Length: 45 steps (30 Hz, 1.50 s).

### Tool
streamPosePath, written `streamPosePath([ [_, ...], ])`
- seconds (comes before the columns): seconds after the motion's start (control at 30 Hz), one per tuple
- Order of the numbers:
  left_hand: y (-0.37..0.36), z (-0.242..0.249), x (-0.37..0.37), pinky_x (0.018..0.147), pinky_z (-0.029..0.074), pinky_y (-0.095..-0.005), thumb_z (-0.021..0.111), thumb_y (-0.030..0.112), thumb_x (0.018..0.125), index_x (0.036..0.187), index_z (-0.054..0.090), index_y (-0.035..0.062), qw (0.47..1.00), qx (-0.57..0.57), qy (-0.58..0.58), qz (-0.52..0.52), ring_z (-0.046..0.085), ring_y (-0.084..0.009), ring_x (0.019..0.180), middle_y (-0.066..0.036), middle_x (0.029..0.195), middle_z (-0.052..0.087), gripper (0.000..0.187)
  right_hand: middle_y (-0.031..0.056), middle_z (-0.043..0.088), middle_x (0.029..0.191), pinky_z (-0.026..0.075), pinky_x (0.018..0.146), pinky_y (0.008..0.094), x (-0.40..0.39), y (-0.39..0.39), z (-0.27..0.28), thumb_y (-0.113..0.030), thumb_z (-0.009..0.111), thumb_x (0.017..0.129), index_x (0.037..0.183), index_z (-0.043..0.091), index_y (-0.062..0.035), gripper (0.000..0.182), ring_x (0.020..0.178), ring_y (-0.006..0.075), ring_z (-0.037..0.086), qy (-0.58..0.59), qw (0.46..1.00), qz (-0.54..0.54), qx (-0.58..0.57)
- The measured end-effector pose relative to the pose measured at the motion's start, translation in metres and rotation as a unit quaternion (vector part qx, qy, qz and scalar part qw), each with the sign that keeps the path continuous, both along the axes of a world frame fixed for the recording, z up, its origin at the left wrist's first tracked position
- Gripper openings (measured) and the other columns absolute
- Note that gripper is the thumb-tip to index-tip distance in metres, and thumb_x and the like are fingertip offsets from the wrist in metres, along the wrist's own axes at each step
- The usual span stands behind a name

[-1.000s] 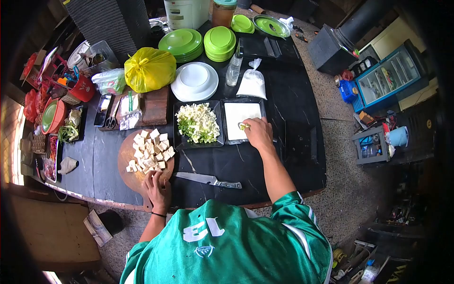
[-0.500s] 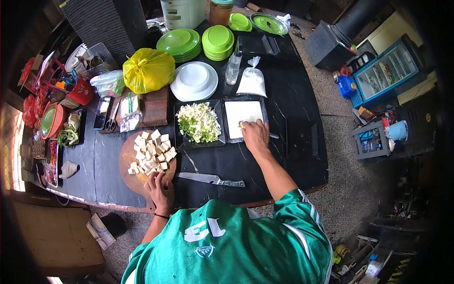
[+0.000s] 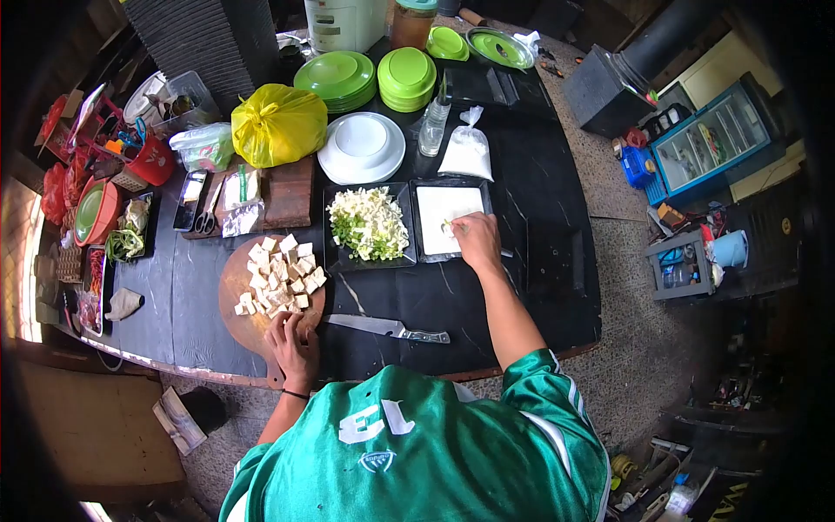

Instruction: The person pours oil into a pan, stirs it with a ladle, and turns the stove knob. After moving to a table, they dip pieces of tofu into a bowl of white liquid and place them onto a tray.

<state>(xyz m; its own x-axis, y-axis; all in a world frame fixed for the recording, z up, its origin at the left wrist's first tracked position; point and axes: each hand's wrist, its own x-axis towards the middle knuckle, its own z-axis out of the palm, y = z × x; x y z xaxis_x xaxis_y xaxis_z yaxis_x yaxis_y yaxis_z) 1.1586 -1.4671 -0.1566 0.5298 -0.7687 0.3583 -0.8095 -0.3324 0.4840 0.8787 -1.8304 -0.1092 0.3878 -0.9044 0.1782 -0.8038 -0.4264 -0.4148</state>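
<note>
My left hand [image 3: 293,344] rests on the lower part of a round wooden cutting board [image 3: 235,322], fingers loosely apart and holding nothing. Just above it lies a heap of pale tofu cubes [image 3: 280,277]. My right hand [image 3: 477,241] is over a black square tray [image 3: 489,193] of white powder [image 3: 448,202], fingers pinched at a small green and white bit of chopped vegetable [image 3: 448,228]. Beside that tray, another black tray [image 3: 335,259] holds chopped green and white vegetables [image 3: 370,224]. A kitchen knife [image 3: 387,328] lies between my hands, its blade tip near the board.
Behind the trays stand white plates [image 3: 387,165], a clear bottle [image 3: 432,128] and a bag of white powder [image 3: 467,155]. Farther back are green plates [image 3: 335,76] and a yellow plastic bag [image 3: 278,126]. Scissors [image 3: 207,219] lie at a dark wooden board [image 3: 291,196] on the left.
My right hand has shifted slightly right within the powder tray, its fingers drawn together around the small vegetable bit. My left hand stays on the board.
</note>
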Motion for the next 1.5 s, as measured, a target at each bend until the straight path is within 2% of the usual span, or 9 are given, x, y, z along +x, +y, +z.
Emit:
streamPosePath([
  [0.1, -0.001, 0.001, -0.001, 0.11, 0.042, -0.0542, 0.076, 0.008, 0.086, 0.134, 0.062, 0.0114, 1.0, 0.001, -0.001, 0.005, 0.053, -0.0417, 0.128, -0.018, 0.137, 0.057, 0.05, 0.0098, 0.079, 0.105, 0.054, 0.098, 0.0467, -0.002, 0.001, 0.004, -0.019, 0.075, 0.096, 0.105, 0.082, -0.0107, 0.014, 0.107, 0.0341, 0.068, -0.017, 0.999, -0.022, 0.041],
  [0.23, -0.001, 0.001, 0.0, 0.11, 0.042, -0.054, 0.076, 0.008, 0.086, 0.134, 0.062, 0.0114, 1.0, 0.0, -0.006, 0.001, 0.053, -0.0416, 0.128, -0.017, 0.138, 0.057, 0.05, 0.0094, 0.079, 0.105, 0.053, 0.096, 0.048, -0.005, -0.001, 0.001, -0.016, 0.073, 0.097, 0.107, 0.081, -0.0107, 0.014, 0.107, 0.034, 0.068, 0.012, 1.0, -0.015, 0.01],
  [0.5, 0.0, -0.001, 0.0, 0.111, 0.042, -0.0541, 0.076, 0.01, 0.086, 0.134, 0.062, 0.0117, 1.0, 0.004, -0.01, 0.003, 0.054, -0.0415, 0.128, -0.017, 0.139, 0.058, 0.049, 0.0067, 0.078, 0.117, 0.05, 0.101, 0.0495, -0.004, 0.016, 0.027, -0.019, 0.078, 0.094, 0.126, 0.079, -0.0184, 0.032, 0.116, 0.0309, 0.065, 0.098, 0.992, 0.083, -0.017],
  [0.63, 0.0, -0.004, 0.001, 0.111, 0.042, -0.0541, 0.076, 0.01, 0.086, 0.134, 0.062, 0.012, 1.0, 0.001, -0.016, 0.004, 0.054, -0.0416, 0.128, -0.017, 0.138, 0.058, 0.049, 0.0066, 0.077, 0.114, 0.05, 0.101, 0.0494, -0.003, 0.012, 0.024, -0.019, 0.079, 0.093, 0.124, 0.078, -0.0176, 0.032, 0.116, 0.0297, 0.065, 0.124, 0.988, 0.093, -0.016],
  [0.83, 0.0, -0.003, 0.0, 0.11, 0.042, -0.0543, 0.076, 0.011, 0.086, 0.134, 0.063, 0.0122, 1.0, 0.003, -0.005, 0.007, 0.054, -0.0418, 0.126, -0.017, 0.137, 0.058, 0.05, 0.0084, 0.077, 0.107, 0.051, 0.095, 0.0483, -0.002, 0.005, 0.016, -0.016, 0.078, 0.093, 0.111, 0.077, -0.0143, 0.018, 0.11, 0.0309, 0.067, 0.124, 0.987, 0.103, -0.007],
  [1.03, -0.002, 0.001, 0.0, 0.109, 0.043, -0.0537, 0.077, 0.009, 0.085, 0.133, 0.063, 0.0118, 1.0, 0.001, -0.014, 0.004, 0.055, -0.0414, 0.124, -0.017, 0.136, 0.058, 0.05, 0.0097, 0.079, 0.096, 0.053, 0.091, 0.0468, -0.004, 0.003, 0.02, -0.014, 0.079, 0.092, 0.107, 0.078, -0.0106, 0.016, 0.101, 0.0319, 0.069, 0.081, 0.991, 0.103, 0.003],
  [1.23, -0.003, 0.001, -0.001, 0.108, 0.043, -0.0535, 0.077, 0.009, 0.085, 0.133, 0.063, 0.0116, 1.0, 0.002, -0.019, 0.006, 0.055, -0.0413, 0.124, -0.017, 0.137, 0.059, 0.049, 0.0125, 0.082, 0.099, 0.057, 0.082, 0.0401, -0.013, -0.002, 0.036, -0.014, 0.083, 0.091, 0.11, 0.08, -0.0074, 0.02, 0.092, 0.0281, 0.076, -0.133, 0.979, -0.02, 0.153],
  [1.33, -0.002, 0.001, 0.0, 0.109, 0.043, -0.0539, 0.077, 0.009, 0.086, 0.132, 0.063, 0.0116, 1.0, 0.008, -0.019, 0.002, 0.055, -0.0413, 0.124, -0.017, 0.137, 0.059, 0.049, 0.0078, 0.083, 0.094, 0.055, 0.077, 0.0323, -0.02, -0.003, 0.039, -0.014, 0.085, 0.091, 0.109, 0.08, -0.005, 0.021, 0.086, 0.0147, 0.076, -0.233, 0.947, -0.078, 0.205],
  [1.5, -0.002, -0.004, 0.0, 0.112, 0.042, -0.0546, 0.077, 0.009, 0.087, 0.132, 0.063, 0.0114, 1.0, 0.004, -0.019, 0.001, 0.054, -0.0417, 0.127, -0.017, 0.138, 0.058, 0.048, 0.0087, 0.083, 0.095, 0.056, 0.077, 0.0325, -0.03, -0.005, 0.041, -0.014, 0.084, 0.091, 0.109, 0.08, -0.0046, 0.021, 0.085, 0.0157, 0.076, -0.272, 0.938, -0.087, 0.197],
])
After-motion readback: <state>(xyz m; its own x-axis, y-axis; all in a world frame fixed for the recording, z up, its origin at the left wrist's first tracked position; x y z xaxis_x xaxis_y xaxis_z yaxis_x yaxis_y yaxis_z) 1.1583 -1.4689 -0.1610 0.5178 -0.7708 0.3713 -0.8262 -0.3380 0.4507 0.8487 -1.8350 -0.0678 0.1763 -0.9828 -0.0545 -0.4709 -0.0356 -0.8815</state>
